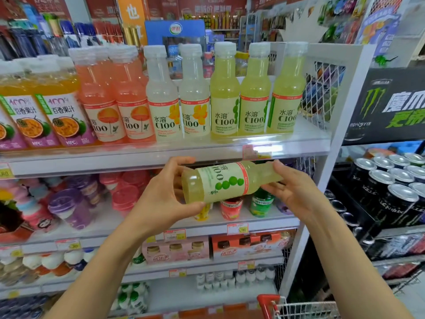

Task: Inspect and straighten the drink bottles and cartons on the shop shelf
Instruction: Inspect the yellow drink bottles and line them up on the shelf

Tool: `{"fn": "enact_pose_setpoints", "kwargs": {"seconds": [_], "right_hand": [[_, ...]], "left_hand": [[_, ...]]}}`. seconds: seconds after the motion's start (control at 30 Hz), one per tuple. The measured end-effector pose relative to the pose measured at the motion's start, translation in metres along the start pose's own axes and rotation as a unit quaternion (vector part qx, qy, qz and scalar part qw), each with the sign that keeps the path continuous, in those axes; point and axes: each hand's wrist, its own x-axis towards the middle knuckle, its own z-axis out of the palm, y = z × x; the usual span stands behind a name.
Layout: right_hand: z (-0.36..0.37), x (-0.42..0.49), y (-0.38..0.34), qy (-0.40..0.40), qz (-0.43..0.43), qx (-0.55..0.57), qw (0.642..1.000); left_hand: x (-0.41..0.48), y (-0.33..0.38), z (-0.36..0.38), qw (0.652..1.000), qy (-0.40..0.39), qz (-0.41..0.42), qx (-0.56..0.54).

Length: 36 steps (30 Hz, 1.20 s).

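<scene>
A pale green C100 drink bottle (pixel 226 181) lies on its side in the air in front of the shelves, base to the left, cap end to the right. My left hand (pixel 167 194) grips its base end, thumb below and fingers over the top. My right hand (pixel 292 189) holds the neck and cap end, which its fingers hide. On the top shelf (pixel 161 153) stand three matching green bottles (pixel 255 93), two pale yellow ones (pixel 178 95), two pink ones (pixel 116 97) and orange juice bottles (pixel 46 104), all upright in a row.
Lower shelves hold cups (pixel 69 208), small drink cups (pixel 231 207), multipacks (pixel 246 247) and small white bottles. A Monster display with black cans (pixel 388 187) stands at right beyond the white rack post (pixel 322 180). A red shopping trolley (pixel 299 307) is at the bottom.
</scene>
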Motion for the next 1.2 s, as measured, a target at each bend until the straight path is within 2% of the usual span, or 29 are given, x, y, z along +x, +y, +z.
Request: {"fn": "enact_pose_setpoints", "kwargs": {"seconds": [0.1,0.2,0.27,0.43,0.57,0.8,0.9,1.07,1.2], "right_hand": [[0.005,-0.004,-0.025,-0.01,-0.09,-0.044,0.995],[0.011,-0.004,-0.042,-0.012,-0.143,-0.076,0.987],[0.015,-0.003,-0.052,-0.02,-0.17,-0.107,0.979],[0.015,0.002,-0.077,-0.025,-0.202,-0.146,0.968],[0.007,0.012,-0.095,-0.026,-0.194,-0.199,0.96],[-0.013,0.026,-0.123,-0.091,-0.141,-0.222,0.961],[-0.011,0.027,-0.14,-0.087,-0.184,-0.176,0.963],[0.001,0.03,-0.185,-0.033,-0.313,-0.15,0.937],[0.001,0.038,-0.216,0.008,-0.353,-0.11,0.929]], "left_hand": [[0.008,0.001,0.003,0.996,-0.067,0.009,0.062],[0.014,0.011,0.011,0.993,-0.113,-0.003,0.019],[0.018,0.015,0.019,0.993,-0.117,-0.003,0.026],[0.025,0.018,0.034,0.999,-0.031,0.006,0.031],[0.036,0.034,0.035,0.99,0.047,0.061,0.117],[0.06,0.059,0.025,0.968,0.099,0.127,0.192],[0.073,0.072,0.02,0.963,0.122,0.151,0.189],[0.11,0.102,0.005,0.939,0.167,0.24,0.18],[0.139,0.118,-0.009,0.913,0.207,0.275,0.221]]}}
